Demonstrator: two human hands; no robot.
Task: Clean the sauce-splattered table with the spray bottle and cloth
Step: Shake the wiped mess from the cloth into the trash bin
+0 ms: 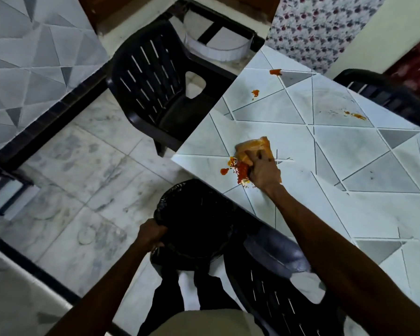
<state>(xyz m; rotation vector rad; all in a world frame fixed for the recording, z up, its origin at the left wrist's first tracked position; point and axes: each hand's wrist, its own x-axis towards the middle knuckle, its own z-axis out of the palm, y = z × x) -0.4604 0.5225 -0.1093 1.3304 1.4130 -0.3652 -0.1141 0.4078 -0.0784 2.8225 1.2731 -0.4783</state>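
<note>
Cloth (252, 145) gripped by right hand (264, 172) over sauce (241, 172); left hand (152, 235) grips bin (197, 214)

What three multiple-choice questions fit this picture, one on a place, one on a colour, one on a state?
1. Where is the bin?
A. at the table edge, held by the left hand
B. on top of the table
C. on the floor, untouched

2. What colour is the cloth?
A. blue
B. white
C. orange

3. What is the right hand doing?
A. hanging idle
B. pressing the cloth by the sauce
C. holding a spray bottle

Answers: A, the left hand grips its rim beside the edge; C, it shows orange under the hand; B, the fingers bear down on it.
</note>
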